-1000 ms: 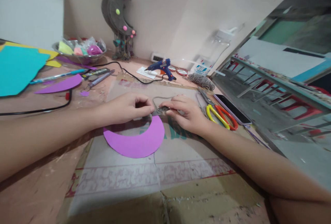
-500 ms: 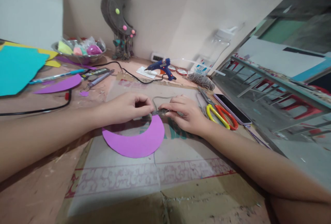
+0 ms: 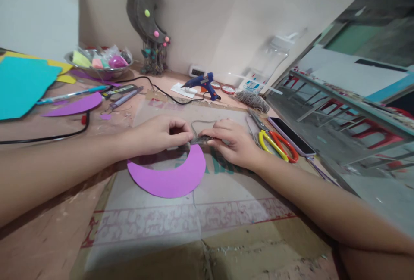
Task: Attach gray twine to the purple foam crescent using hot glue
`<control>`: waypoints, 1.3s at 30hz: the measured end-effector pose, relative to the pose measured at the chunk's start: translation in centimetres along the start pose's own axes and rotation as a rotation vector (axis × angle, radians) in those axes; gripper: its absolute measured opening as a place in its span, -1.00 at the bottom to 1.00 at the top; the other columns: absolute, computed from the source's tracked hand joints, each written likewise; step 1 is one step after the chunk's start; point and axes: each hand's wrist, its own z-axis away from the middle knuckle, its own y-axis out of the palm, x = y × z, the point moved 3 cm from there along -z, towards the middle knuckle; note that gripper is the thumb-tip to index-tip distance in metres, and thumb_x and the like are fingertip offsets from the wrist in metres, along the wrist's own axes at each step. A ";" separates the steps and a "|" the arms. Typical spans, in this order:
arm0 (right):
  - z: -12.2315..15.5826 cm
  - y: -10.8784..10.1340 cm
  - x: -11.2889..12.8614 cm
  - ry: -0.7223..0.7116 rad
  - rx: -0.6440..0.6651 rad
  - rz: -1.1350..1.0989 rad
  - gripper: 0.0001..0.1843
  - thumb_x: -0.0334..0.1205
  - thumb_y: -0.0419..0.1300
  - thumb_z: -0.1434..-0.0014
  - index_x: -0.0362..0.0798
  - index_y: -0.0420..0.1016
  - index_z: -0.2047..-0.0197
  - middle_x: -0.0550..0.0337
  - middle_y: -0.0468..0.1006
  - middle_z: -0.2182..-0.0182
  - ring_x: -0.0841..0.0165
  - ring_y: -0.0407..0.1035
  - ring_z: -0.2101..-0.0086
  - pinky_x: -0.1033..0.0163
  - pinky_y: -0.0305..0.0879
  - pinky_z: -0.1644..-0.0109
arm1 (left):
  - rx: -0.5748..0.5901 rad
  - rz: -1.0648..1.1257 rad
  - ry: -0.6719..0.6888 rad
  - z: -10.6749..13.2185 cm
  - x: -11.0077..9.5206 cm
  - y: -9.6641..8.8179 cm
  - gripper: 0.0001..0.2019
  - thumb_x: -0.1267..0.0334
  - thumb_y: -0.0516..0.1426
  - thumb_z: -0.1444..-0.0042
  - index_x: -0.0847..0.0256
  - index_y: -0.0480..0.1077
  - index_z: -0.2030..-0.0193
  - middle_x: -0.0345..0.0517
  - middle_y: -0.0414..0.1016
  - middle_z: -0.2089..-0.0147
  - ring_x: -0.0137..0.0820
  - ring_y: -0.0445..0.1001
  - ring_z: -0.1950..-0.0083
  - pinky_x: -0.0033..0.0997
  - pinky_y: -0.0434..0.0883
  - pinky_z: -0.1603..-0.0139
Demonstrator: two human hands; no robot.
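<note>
A purple crescent cutout (image 3: 170, 182) lies in front of me, its curved belly toward me. My left hand (image 3: 163, 132) is closed in a pinch at the crescent's right tip, where grey yarn (image 3: 199, 140) is wound. Fingers of my right hand (image 3: 231, 142) pinch the grey yarn just right of that tip. A loose strand loops behind both hands. The crescent's left tip is hidden under my left hand and wrist.
Yellow-and-orange-handled scissors (image 3: 278, 145) and a phone (image 3: 291, 135) lie at right. Behind are a yarn bundle (image 3: 251, 101), a blue glue gun (image 3: 200, 84) and a bowl (image 3: 100, 73). A grey crescent ornament (image 3: 142, 15) hangs at the wall. Teal sheets (image 3: 26, 86) lie left.
Almost nothing differs; both hands keep their pinch at the crescent's right tip, and the crescent has shifted very slightly.
</note>
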 end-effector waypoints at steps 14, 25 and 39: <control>0.0 -0.1 0.2 -0.073 0.003 0.142 -0.71 -0.18 0.03 -0.26 -0.09 0.48 0.07 0.15 0.43 0.43 0.36 0.26 0.38 0.22 0.07 0.28 | 0.013 -0.018 0.012 0.0 -0.1 0.0 -0.84 0.26 0.06 -0.11 0.24 0.38 0.42 -0.34 0.33 0.54 -0.59 0.26 0.52 -0.65 0.19 0.50; 0.0 -0.1 0.4 -0.059 0.024 0.197 -0.71 -0.18 0.03 -0.26 -0.07 0.49 0.06 0.14 0.43 0.42 0.36 0.24 0.39 0.21 0.03 0.28 | 0.030 -0.035 0.022 0.0 0.0 0.0 -0.81 0.22 0.03 -0.12 0.25 0.38 0.42 -0.30 0.35 0.53 -0.57 0.26 0.54 -0.61 0.18 0.51; 0.0 0.0 0.2 -0.062 0.007 0.158 -0.72 -0.19 0.01 -0.27 -0.08 0.48 0.07 0.15 0.45 0.42 0.37 0.27 0.39 0.24 0.05 0.30 | 0.018 0.015 0.009 0.0 0.2 0.1 -0.83 0.23 0.04 -0.12 0.25 0.37 0.41 -0.30 0.34 0.53 -0.58 0.26 0.53 -0.63 0.18 0.53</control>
